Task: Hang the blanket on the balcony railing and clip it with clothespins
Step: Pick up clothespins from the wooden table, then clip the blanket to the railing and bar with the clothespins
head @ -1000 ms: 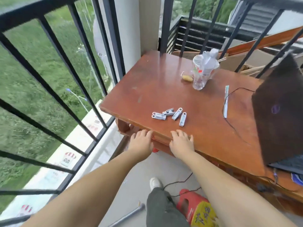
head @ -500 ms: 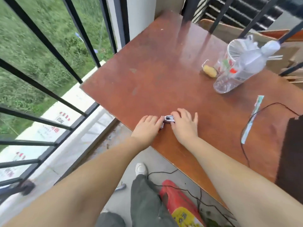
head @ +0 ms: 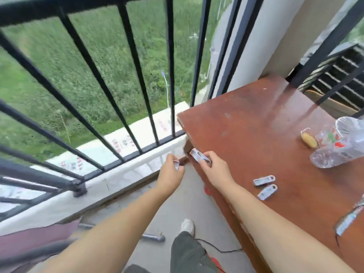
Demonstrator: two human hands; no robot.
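My left hand (head: 171, 173) is closed around a grey clothespin (head: 176, 165), only its tip showing. A second grey clothespin (head: 199, 156) sticks out up-left from the grip of my right hand (head: 215, 168). Both hands hover off the left corner of the brown wooden table (head: 256, 134). Two more clothespins (head: 264, 180) (head: 267, 192) lie on the table near my right forearm. The black balcony railing (head: 122, 62) fills the left and top. A mauve cloth (head: 37, 237), perhaps the blanket, shows at the lower left edge, blurred.
A crumpled plastic bottle and cup (head: 342, 146) and a small yellow item (head: 308, 139) lie at the table's right. A strip and a black cable (head: 346, 221) lie near the right edge. A grey pipe piece (head: 153, 237) and my shoe (head: 188, 226) are on the concrete floor.
Both hands went from the table edge to the clothespins, each took one, and lifted off to the left. The view has swung left toward the railing.
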